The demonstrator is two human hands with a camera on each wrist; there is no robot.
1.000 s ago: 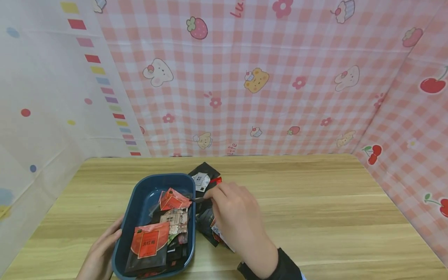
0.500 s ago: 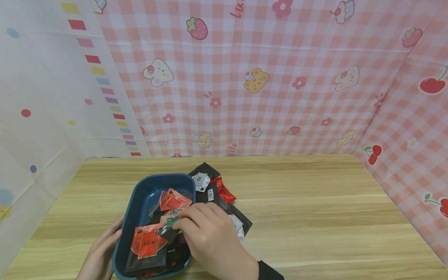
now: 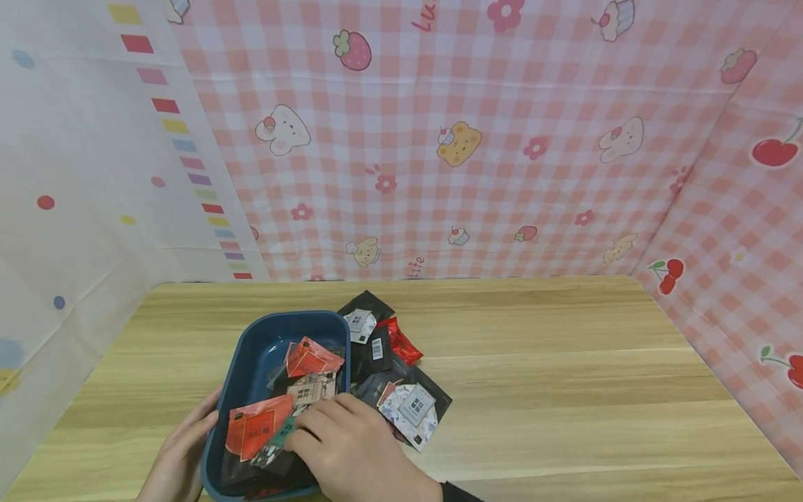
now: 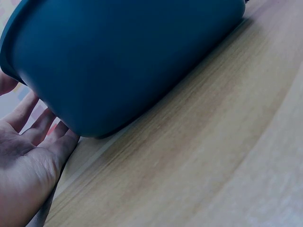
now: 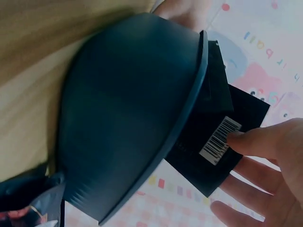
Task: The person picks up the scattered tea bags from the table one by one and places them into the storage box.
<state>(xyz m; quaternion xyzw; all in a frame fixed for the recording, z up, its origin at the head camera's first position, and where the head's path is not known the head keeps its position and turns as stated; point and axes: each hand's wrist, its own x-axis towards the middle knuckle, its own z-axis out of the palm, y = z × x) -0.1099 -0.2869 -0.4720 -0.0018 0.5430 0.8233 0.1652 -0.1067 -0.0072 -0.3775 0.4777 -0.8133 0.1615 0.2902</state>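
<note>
A dark blue plastic bin (image 3: pixel 227 376) stands on the table at the left, with several tea packets in it. My left hand (image 3: pixel 182 446) lies along the bin's left side, its extended fingers touching the outer wall in the left wrist view. Over the near part of the bin, my right hand (image 3: pixel 360 450) pinches a tea packet (image 3: pixel 274 444) with a green and patterned front. Its black back and barcode show in the right wrist view, the thumb (image 5: pixel 246 139) pressed on it. That packet overlaps an orange-and-black packet (image 3: pixel 252 427). Farther back lie a beige packet (image 3: pixel 311 389) and another orange packet (image 3: pixel 311 360).
Against the bin's right side is a loose pile: a black packet with a white patterned label (image 3: pixel 414 411), a shiny red packet (image 3: pixel 404 343) and several other black ones. Cloth walls (image 3: pixel 502 188) stand behind and at both sides of the wooden table (image 3: pixel 564 376).
My right hand has moved from the pile leftward into the bin, bringing the green-fronted tea packet. The orange packet in front has shifted and tilted. My left hand stays put.
</note>
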